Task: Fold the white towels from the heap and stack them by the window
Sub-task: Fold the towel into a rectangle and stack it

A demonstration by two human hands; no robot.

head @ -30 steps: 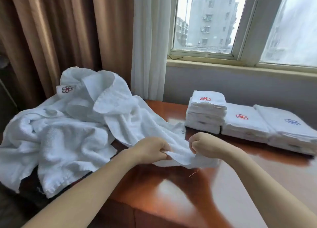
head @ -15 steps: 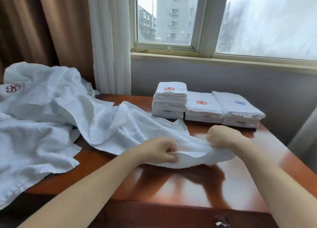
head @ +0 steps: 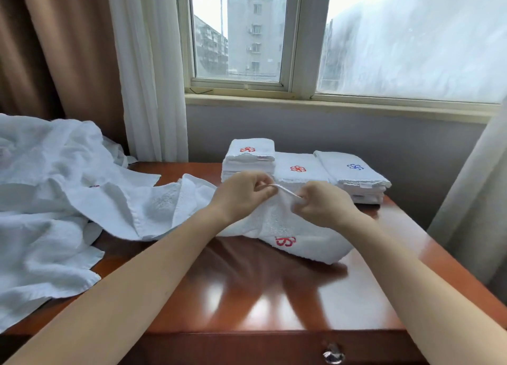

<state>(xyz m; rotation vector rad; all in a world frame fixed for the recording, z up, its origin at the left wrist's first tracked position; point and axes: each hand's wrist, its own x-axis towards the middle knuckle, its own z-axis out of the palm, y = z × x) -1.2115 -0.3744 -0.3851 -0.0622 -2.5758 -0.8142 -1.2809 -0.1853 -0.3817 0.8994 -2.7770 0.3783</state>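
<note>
At the far left I see the heap of white towels (head: 41, 200), crumpled and spilling over the left edge of the wooden table (head: 247, 296), in front of a brown curtain (head: 55, 48) and a sheer white one (head: 148, 70). 1 towel (head: 274, 222) trails out of the heap toward the middle of the table. My left hand (head: 241, 194) has its fingers curled, pinching that towel's upper hem. Just to its right, my right hand (head: 323, 205) pinches the same hem with curled fingers, so a short strip of hem stretches between the 2 hands, lifted off the table. Below the hands the towel drapes down onto the tabletop, showing a red emblem (head: 285, 241) near its front edge. Behind the hands, under the window (head: 274, 35), 3 folded stacks sit side by side and touching. The left stack (head: 249, 156) is tallest with a red mark, the middle stack (head: 297, 169) is red-marked too, and the right stack (head: 354, 169) is blue-marked. A metal drawer knob (head: 332, 353) shows at the front edge.
</note>
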